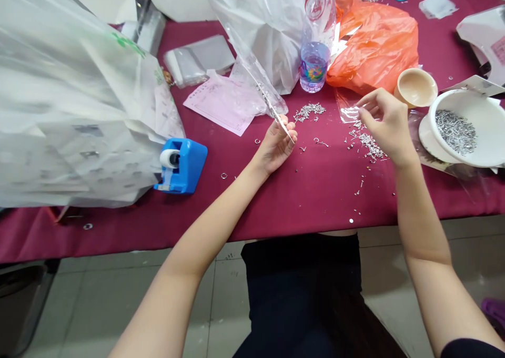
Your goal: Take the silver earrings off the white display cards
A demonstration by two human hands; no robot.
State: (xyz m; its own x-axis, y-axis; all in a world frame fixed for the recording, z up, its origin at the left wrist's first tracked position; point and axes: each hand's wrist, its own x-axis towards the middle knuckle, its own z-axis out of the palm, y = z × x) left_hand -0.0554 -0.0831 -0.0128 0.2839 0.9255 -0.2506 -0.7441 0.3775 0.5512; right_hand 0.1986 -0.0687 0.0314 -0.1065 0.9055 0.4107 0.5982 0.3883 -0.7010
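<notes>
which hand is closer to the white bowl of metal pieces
Right. The right hand is just left of the white bowl, not touching it. The left hand is much farther left, beyond the scattered metal pieces.

Nothing legible: green print on plastic bag [128, 45], ruled pink form [221, 105] too blurred.

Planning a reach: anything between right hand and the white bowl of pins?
Nothing visible. Only a clear plastic sheet lies flat between the right hand and the white bowl; the tan cup sits off that line.
</notes>
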